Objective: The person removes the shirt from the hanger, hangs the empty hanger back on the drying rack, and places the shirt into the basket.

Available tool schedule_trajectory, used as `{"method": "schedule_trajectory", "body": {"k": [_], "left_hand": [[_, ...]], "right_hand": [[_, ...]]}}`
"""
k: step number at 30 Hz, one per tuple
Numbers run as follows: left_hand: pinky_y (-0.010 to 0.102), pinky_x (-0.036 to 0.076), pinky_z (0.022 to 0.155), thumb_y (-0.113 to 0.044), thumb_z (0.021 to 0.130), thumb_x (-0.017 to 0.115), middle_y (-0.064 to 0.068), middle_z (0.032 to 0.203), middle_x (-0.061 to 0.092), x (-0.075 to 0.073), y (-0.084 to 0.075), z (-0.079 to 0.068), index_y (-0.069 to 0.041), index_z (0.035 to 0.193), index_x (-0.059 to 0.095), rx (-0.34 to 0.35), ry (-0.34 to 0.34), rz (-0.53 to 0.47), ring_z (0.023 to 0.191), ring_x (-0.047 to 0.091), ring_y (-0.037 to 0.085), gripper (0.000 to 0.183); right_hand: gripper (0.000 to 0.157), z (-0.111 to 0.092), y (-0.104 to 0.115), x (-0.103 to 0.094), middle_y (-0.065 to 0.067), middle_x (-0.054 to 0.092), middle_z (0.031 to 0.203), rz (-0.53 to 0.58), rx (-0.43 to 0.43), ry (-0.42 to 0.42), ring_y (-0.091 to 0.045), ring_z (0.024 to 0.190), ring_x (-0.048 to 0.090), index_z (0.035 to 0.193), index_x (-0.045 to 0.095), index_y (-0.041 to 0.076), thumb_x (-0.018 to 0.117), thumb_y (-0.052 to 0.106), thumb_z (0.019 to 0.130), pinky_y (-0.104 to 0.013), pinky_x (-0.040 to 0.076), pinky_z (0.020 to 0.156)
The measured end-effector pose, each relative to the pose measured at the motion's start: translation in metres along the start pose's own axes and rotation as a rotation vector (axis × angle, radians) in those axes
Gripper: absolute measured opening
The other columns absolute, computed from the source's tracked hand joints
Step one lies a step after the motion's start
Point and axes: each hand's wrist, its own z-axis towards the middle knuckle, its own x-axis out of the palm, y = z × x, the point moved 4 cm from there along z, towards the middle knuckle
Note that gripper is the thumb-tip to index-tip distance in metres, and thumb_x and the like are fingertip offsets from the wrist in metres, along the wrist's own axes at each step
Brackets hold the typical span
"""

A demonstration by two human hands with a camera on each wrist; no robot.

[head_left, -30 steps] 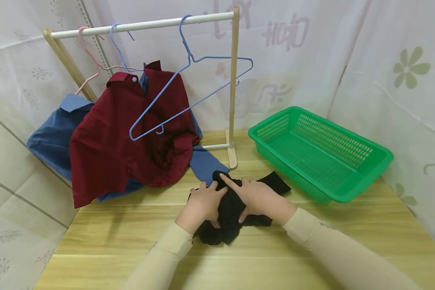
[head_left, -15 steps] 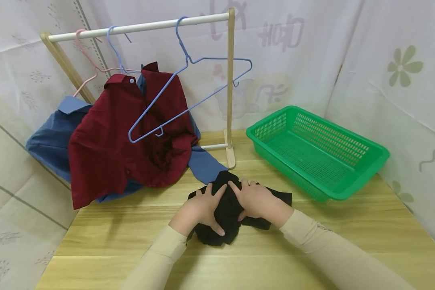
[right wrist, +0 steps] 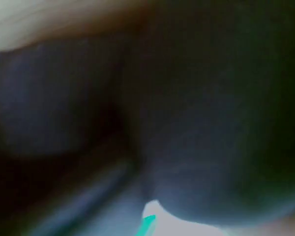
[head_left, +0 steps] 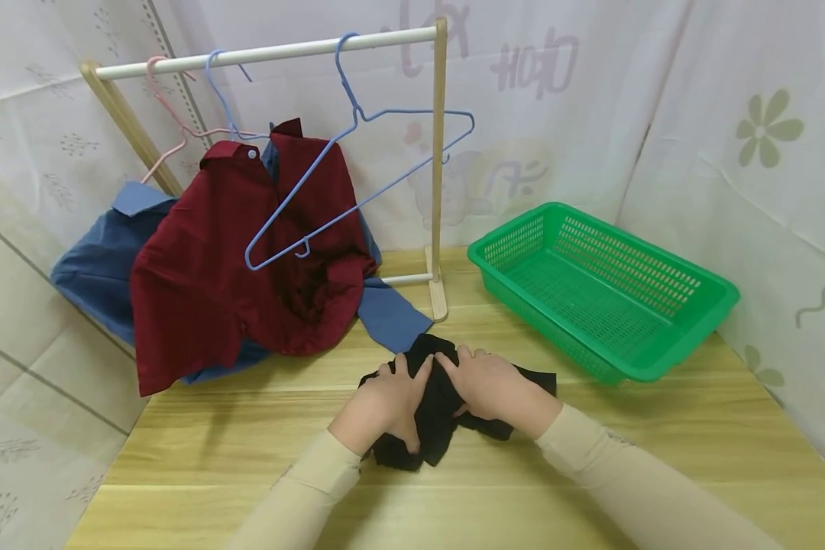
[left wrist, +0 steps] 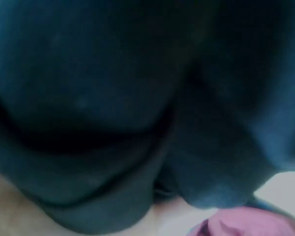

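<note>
A rumpled black garment (head_left: 436,409) lies bunched on the wooden table, with a flap reaching out to the right. My left hand (head_left: 383,405) rests over its left part, fingers pointing away and thumb spread toward the near edge. On the right part lies my right hand (head_left: 498,388), its forefinger close to the left one at the top of the cloth and its thumb mostly tucked underneath. Dark folds of the garment (left wrist: 88,88) fill most of the left wrist view. Blurred dark cloth (right wrist: 196,128) covers most of the right wrist view too.
Behind stands a clothes rack (head_left: 438,191) with a dark red shirt (head_left: 213,252) and blue clothing (head_left: 99,252) hanging at left. A blue hanger (head_left: 357,114) hangs bare nearer the right post. The green basket (head_left: 591,294) stands at right; a blue sleeve (head_left: 392,313) touches the table.
The black garment's top edge has been drawn slightly nearer and its folds have shifted. My right forefinger, stretched far left before, has pulled back; my left hand has slid a little over the cloth.
</note>
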Motion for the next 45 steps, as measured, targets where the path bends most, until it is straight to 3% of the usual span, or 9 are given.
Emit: {"method": "schedule_trajectory", "body": {"k": [6, 10, 13, 18, 22, 29, 35, 41, 45], "left_hand": [[0.028, 0.055, 0.064, -0.028, 0.074, 0.097, 0.029, 0.159, 0.042, -0.003, 0.007, -0.006, -0.025, 0.173, 0.013, 0.075, -0.043, -0.037, 0.11, 0.068, 0.029, 0.13], [0.027, 0.051, 0.063, -0.014, 0.077, 0.092, 0.012, 0.118, 0.069, -0.006, 0.014, -0.012, -0.026, 0.17, 0.026, 0.212, -0.056, -0.025, 0.076, 0.065, 0.017, 0.114], [0.029, 0.054, 0.069, -0.011, 0.078, 0.089, 0.001, 0.095, 0.07, -0.016, 0.017, -0.016, -0.028, 0.165, 0.037, 0.334, -0.098, 0.007, 0.074, 0.064, 0.015, 0.103], [0.04, 0.061, 0.087, -0.02, 0.083, 0.089, 0.005, 0.114, 0.075, -0.068, 0.013, -0.029, -0.027, 0.164, 0.04, 0.427, -0.186, 0.069, 0.099, 0.074, 0.025, 0.095], [0.043, 0.062, 0.087, -0.027, 0.087, 0.087, 0.007, 0.12, 0.074, -0.123, 0.007, -0.034, -0.027, 0.165, 0.038, 0.448, -0.298, 0.165, 0.1, 0.074, 0.027, 0.092], [0.048, 0.062, 0.086, -0.029, 0.091, 0.083, 0.012, 0.126, 0.071, -0.215, -0.009, -0.027, -0.027, 0.167, 0.035, 0.49, -0.585, 0.277, 0.102, 0.073, 0.031, 0.089], [0.05, 0.062, 0.087, -0.024, 0.099, 0.073, 0.016, 0.131, 0.067, -0.28, -0.022, -0.018, -0.026, 0.166, 0.034, 0.453, -0.787, 0.352, 0.109, 0.071, 0.034, 0.077], [0.047, 0.062, 0.09, -0.007, 0.1, 0.059, 0.017, 0.136, 0.063, -0.304, -0.039, -0.001, -0.027, 0.166, 0.032, 0.377, -0.884, 0.439, 0.112, 0.069, 0.033, 0.074], [0.043, 0.062, 0.085, -0.006, 0.103, 0.057, 0.014, 0.147, 0.056, -0.285, -0.057, 0.032, -0.027, 0.167, 0.031, 0.405, -0.873, 0.448, 0.112, 0.069, 0.032, 0.072]], "right_hand": [[0.086, -0.003, -0.012, 0.002, -0.025, 0.065, 0.14, 0.073, -0.087, -0.045, -0.037, 0.106, 0.075, 0.156, 0.05, 0.007, 0.086, 0.047, 0.088, -0.045, 0.064, 0.088], [0.075, -0.016, -0.017, -0.005, -0.017, 0.071, 0.116, 0.124, -0.164, -0.04, -0.03, 0.091, 0.075, 0.146, 0.057, 0.006, 0.09, 0.038, 0.086, -0.043, 0.063, 0.082], [0.07, -0.03, -0.021, -0.02, -0.013, 0.07, 0.11, 0.176, -0.194, 0.006, -0.027, 0.09, 0.073, 0.143, 0.058, 0.007, 0.089, 0.035, 0.087, -0.041, 0.062, 0.082], [0.07, -0.055, -0.041, -0.073, -0.016, 0.071, 0.121, 0.236, -0.188, 0.038, -0.032, 0.106, 0.073, 0.148, 0.055, 0.008, 0.085, 0.036, 0.091, -0.047, 0.061, 0.091], [0.075, -0.07, -0.068, -0.12, -0.018, 0.069, 0.132, 0.196, -0.121, -0.013, -0.037, 0.114, 0.072, 0.154, 0.051, 0.009, 0.082, 0.041, 0.093, -0.053, 0.06, 0.096], [0.069, -0.092, -0.122, -0.188, -0.018, 0.071, 0.117, 0.162, -0.018, -0.302, -0.039, 0.104, 0.073, 0.143, 0.055, 0.008, 0.088, 0.034, 0.088, -0.057, 0.058, 0.092], [0.072, -0.099, -0.159, -0.219, -0.033, 0.065, 0.126, 0.217, 0.109, -0.552, -0.055, 0.114, 0.065, 0.145, 0.049, -0.001, 0.087, 0.026, 0.09, -0.068, 0.051, 0.098], [0.077, -0.086, -0.178, -0.211, -0.034, 0.054, 0.145, 0.325, 0.166, -0.637, -0.055, 0.126, 0.055, 0.155, 0.037, -0.004, 0.078, 0.024, 0.097, -0.071, 0.044, 0.105], [0.094, -0.078, -0.189, -0.171, -0.041, 0.038, 0.157, 0.397, 0.221, -0.464, -0.059, 0.138, 0.046, 0.164, 0.016, -0.009, 0.074, 0.03, 0.101, -0.072, 0.039, 0.112]]}}
